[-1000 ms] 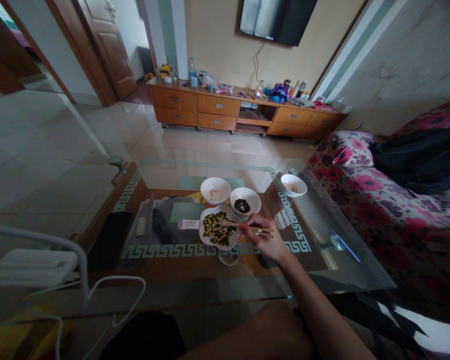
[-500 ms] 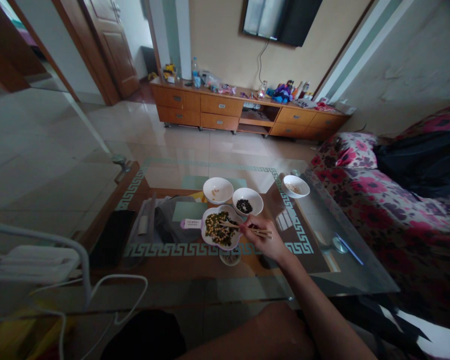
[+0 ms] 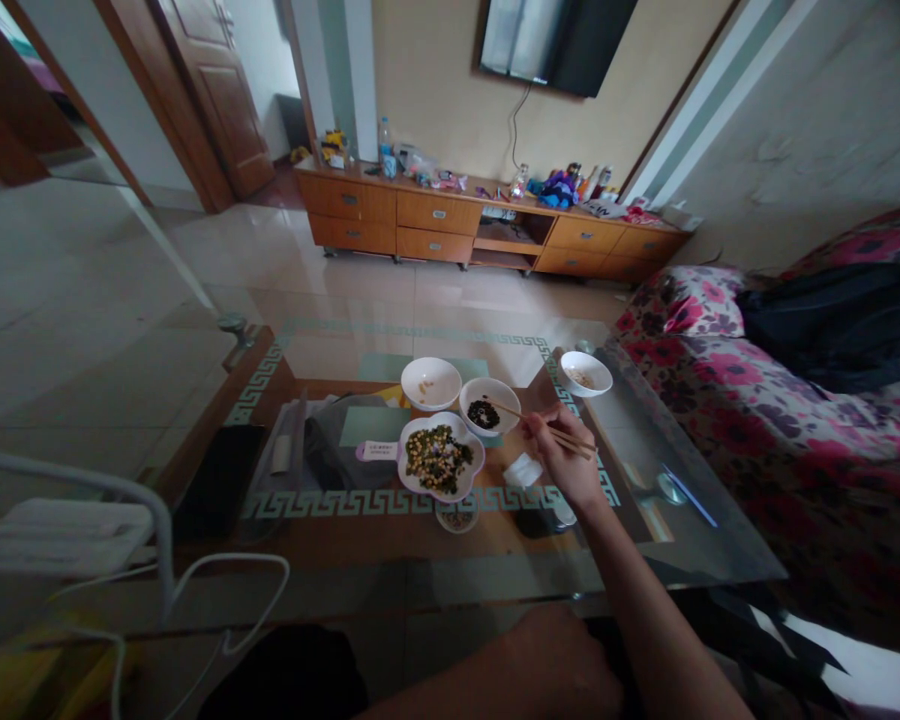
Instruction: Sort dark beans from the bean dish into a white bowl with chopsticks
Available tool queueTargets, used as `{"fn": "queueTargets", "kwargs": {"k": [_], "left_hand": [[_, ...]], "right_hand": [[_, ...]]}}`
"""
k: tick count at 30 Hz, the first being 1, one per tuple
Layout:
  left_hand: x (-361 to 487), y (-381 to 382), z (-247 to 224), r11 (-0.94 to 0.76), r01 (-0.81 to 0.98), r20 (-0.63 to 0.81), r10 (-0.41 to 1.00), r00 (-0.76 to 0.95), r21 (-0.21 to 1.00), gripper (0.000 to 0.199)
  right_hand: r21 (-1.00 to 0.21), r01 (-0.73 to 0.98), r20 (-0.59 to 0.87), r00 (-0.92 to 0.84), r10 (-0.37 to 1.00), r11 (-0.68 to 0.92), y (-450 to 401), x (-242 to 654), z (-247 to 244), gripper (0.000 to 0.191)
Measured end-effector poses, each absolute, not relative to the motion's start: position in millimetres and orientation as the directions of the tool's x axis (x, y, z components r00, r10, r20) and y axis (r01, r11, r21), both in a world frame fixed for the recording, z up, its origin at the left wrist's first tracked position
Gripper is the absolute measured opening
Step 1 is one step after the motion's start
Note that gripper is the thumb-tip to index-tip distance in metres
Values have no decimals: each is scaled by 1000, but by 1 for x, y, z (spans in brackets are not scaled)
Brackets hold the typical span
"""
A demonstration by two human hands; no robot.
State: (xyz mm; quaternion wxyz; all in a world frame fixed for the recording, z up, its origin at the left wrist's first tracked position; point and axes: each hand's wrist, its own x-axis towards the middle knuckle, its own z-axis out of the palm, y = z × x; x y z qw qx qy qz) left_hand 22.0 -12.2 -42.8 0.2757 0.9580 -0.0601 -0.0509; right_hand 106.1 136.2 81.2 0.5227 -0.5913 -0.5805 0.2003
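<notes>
Resting low at the frame's bottom edge, your left hand (image 3: 562, 655) shows no clear grip. Your right hand (image 3: 562, 462) grips chopsticks (image 3: 551, 428), tips over the bowl (image 3: 489, 384) of dark beans. The flower-shaped dish (image 3: 478, 462) on the glass bench (image 3: 345, 540) is heaped with beans and greens; two farther white bowls (image 3: 431, 364) hold few pale bits.

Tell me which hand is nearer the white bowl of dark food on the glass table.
Right: the right hand is nearer, holding chopsticks whose tips reach over the white bowl of dark food. The left hand is not in view.
</notes>
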Motion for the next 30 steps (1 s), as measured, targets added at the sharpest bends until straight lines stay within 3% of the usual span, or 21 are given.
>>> {"fn": "queueTargets", "kwargs": {"k": [3, 7, 10, 16, 30], "left_hand": [[14, -9, -26, -862, -73, -208, -202, 957, 502, 20], [0, -4, -19, -837, -130, -62, -191, 980, 532, 25], [-6, -3, -19, -809, -140, 19, -157, 987, 570, 28], [-7, -3, -12, -817, -96, 18, -104, 994, 569, 19], [-12, 7, 13, -817, -103, -104, -195, 975, 568, 19]], "right_hand": [[-861, 469, 361, 290, 886, 197, 134, 111, 80, 48], [-885, 414, 301, 162, 940, 212, 123, 94, 74, 44], [-850, 470, 284, 27, 959, 238, 121, 80, 67, 42], [-794, 547, 271, -71, 960, 264, 132, 71, 63, 39], [-800, 523, 270, -123, 955, 293, 138, 63, 65, 43]]}}
